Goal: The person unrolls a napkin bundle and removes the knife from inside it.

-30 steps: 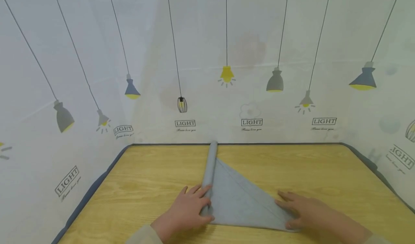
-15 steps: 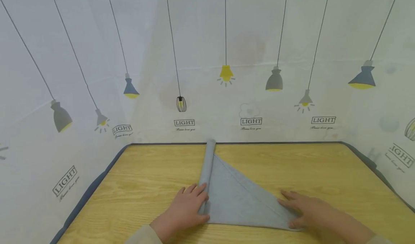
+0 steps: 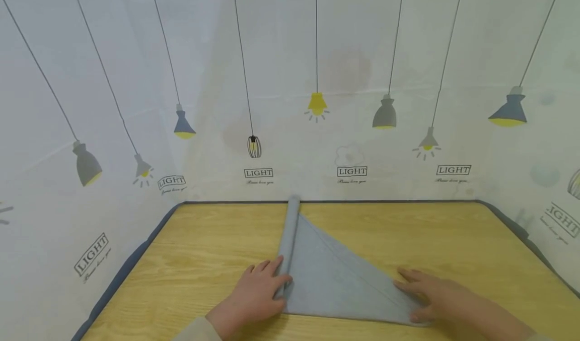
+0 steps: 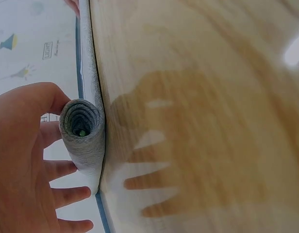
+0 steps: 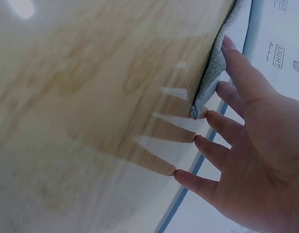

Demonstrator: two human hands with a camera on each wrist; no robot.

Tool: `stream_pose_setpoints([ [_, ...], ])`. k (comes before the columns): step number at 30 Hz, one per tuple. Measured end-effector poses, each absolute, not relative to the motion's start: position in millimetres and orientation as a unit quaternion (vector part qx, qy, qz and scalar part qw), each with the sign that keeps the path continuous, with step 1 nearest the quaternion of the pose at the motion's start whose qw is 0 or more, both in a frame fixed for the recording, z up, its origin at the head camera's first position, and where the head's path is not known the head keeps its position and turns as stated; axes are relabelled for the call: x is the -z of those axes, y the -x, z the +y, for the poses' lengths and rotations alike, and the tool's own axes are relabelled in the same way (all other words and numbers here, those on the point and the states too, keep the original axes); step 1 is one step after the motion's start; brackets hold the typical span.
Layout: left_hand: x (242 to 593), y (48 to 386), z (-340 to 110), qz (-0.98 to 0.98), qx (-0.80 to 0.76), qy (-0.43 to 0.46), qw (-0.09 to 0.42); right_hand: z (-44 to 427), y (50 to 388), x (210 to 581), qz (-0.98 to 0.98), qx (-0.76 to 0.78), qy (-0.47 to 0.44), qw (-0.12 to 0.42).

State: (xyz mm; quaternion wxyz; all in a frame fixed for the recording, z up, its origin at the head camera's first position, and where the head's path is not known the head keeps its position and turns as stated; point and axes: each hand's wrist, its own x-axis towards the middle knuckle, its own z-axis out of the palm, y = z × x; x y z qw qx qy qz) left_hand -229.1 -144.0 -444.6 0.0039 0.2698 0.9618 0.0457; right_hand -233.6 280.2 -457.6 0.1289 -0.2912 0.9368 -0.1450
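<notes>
On the table lies a grey-blue towel (image 3: 335, 275), its left part rolled into a long tube (image 3: 288, 235) and the rest a flat triangle tapering to the right. My left hand (image 3: 254, 293) touches the near end of the roll from the left. In the left wrist view the roll's spiral end (image 4: 81, 121) faces the camera, with my thumb against it and the other fingers spread out straight. Over at the triangle's right corner (image 5: 212, 73), my right hand (image 3: 446, 298) rests with fingers spread, thumb and fingertips touching cloth and table.
The wooden table (image 3: 199, 250) has a glossy surface that mirrors the hands in both wrist views. White curtain walls (image 3: 281, 79) printed with hanging lamps close it in at the back and sides. A dark blue border (image 3: 122, 270) runs along the table's edges.
The roll and my left hand have shifted slightly to the left. My right hand and the towel's right corner have moved a little to the right.
</notes>
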Motion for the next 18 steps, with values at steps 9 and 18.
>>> stream_pose_setpoints([
  [9,446,231,-145,0.966,-0.057,-0.253,0.02,293,230,458,0.931,0.168,0.297,0.128],
  [18,448,228,-147,0.969,-0.048,-0.244,-0.007,301,227,458,0.932,0.157,0.306,0.116],
])
